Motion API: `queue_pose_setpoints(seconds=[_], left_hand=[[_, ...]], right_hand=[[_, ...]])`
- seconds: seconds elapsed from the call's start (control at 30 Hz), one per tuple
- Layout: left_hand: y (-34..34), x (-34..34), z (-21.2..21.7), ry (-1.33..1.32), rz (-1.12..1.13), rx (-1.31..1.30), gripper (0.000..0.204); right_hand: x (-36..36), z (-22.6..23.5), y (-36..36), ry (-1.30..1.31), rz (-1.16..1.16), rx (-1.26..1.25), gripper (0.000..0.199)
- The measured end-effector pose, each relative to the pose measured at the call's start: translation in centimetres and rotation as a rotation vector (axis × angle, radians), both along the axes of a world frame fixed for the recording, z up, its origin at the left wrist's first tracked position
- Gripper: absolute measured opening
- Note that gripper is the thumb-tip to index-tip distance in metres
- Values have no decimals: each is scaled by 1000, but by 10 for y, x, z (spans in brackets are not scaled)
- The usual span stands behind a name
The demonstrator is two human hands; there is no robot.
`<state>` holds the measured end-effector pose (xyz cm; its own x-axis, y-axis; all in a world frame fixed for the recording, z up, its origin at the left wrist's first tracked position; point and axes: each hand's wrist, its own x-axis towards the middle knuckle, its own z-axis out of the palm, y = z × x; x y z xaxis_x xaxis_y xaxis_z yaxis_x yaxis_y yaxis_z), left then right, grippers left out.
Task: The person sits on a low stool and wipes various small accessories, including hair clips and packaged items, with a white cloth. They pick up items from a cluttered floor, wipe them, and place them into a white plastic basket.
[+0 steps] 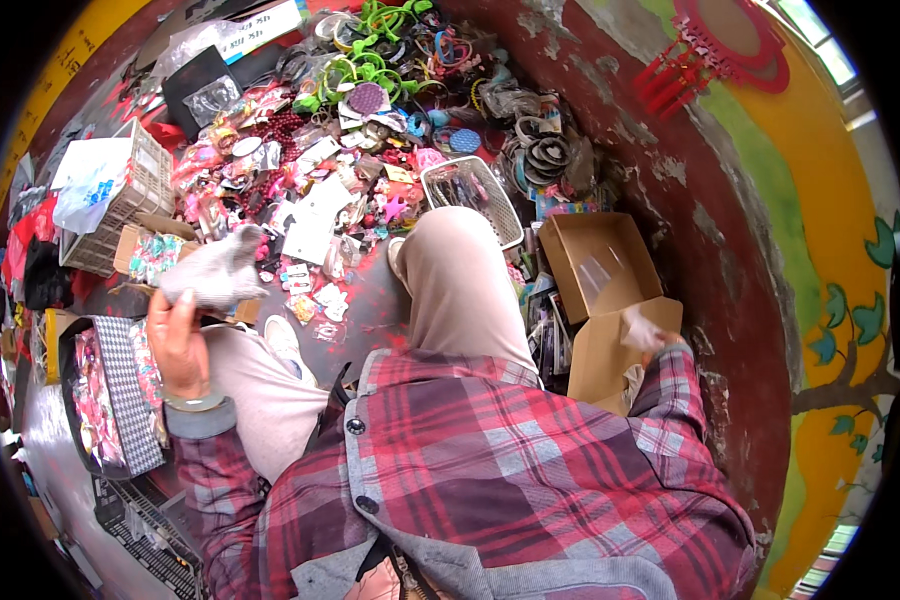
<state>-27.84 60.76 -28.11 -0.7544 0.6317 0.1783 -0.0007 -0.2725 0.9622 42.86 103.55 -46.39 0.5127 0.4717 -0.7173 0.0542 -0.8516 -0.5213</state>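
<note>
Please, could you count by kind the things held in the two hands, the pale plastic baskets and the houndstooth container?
Grey cloth-like item in left hand: 1
Crumpled pale item in right hand: 1
Pale plastic baskets: 2
Houndstooth container: 1
Total: 5

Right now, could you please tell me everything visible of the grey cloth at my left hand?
The grey cloth looks like soft, finely striped fabric, bunched, with a peak at its upper right. Your left hand holds its lower left edge. In this view it partly hides a small open carton.
</note>
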Motion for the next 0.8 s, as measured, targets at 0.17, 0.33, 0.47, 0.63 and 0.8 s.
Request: queue_pose_setpoints(seconds=[0.17,0.33,0.47,0.63,0.8], left_hand=[[18,17,-22,-122,-144,-106,26],[38,47,-15,-111,-210,-171,19],[43,62,-13,-158,-279,-206,20],[37,74,-24,-69,-431,-240,21],[21,75,-1,306,-249,-370,22]], right_hand=[[-46,11,2,20,454,-222,35],[-252,93,33,70,1236,707,20],[-438,193,-84,445,1542,938,33],[-530,166,-191,837,2072,978,55],[-547,117,-210,1230,1629,171,21]])
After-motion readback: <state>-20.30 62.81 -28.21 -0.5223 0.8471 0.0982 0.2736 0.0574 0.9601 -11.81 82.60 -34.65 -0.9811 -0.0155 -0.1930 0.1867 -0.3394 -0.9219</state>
